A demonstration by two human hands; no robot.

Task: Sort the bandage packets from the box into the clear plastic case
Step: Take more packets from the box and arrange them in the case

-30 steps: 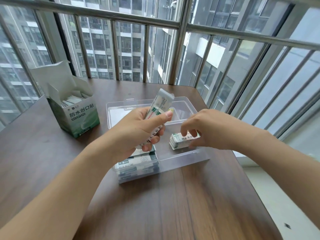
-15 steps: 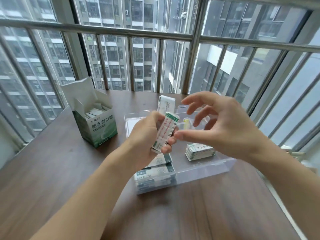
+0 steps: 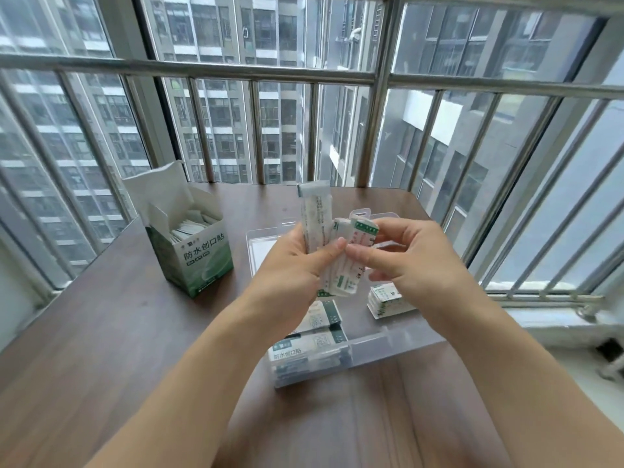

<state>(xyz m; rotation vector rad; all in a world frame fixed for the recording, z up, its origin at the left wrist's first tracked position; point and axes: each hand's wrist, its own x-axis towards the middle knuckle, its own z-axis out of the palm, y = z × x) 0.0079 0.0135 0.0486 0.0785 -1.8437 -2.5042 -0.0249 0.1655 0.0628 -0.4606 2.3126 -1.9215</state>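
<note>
My left hand (image 3: 297, 265) grips a bundle of white-and-green bandage packets (image 3: 341, 261) above the clear plastic case (image 3: 398, 342); one long packet (image 3: 315, 214) sticks up from the bundle. My right hand (image 3: 408, 261) pinches the front packet of that bundle with thumb and fingers. In the case, a stack of large packets (image 3: 304, 346) fills the near-left compartment and a small pile of packets (image 3: 388, 300) lies in the right one. The open green-and-white box (image 3: 196, 261) with more packets inside stands to the left on the table.
The brown wooden table (image 3: 118, 349) ends at a metal window railing (image 3: 378, 130) behind and on the right. The case's open lid (image 3: 263, 248) lies flat behind the hands. A white sill (image 3: 553, 319) runs past the table's right edge.
My right hand left the small pile in the case, rose, and now pinches a packet in the bundle held by my left hand. The camera view tilted upward.
</note>
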